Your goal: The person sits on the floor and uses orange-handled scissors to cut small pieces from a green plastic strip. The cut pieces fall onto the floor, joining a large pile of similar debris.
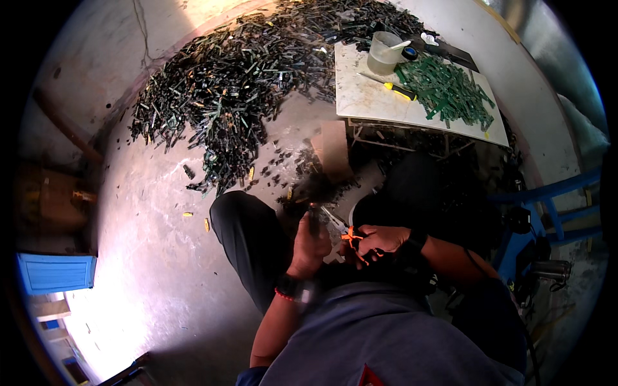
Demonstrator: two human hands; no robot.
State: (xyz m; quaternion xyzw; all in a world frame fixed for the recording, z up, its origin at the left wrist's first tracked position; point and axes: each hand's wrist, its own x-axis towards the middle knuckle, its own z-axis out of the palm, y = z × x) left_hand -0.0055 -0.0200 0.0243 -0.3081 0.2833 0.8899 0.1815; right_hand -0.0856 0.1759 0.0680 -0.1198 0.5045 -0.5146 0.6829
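Observation:
In my lap, my right hand (pixel 383 238) is closed round a pair of pliers (pixel 351 237) with orange handles. The metal jaws point up and left, toward my left hand (pixel 311 243). That hand is closed, its fingers folded round a small dark piece (pixel 314 219) whose kind I cannot make out. The jaws come close beside it; blur hides whether they touch. Beyond my knees, small dark scraps and a brown cardboard piece (pixel 333 151) lie on the floor.
A large heap of dark strips (pixel 219 96) spreads across the floor ahead. On a low white table (pixel 360 96) at the far right are green strips (pixel 444 90), a yellow-black screwdriver (pixel 398 89) and a cloudy plastic cup (pixel 383 56). A blue chair (pixel 547 193) stands at my right.

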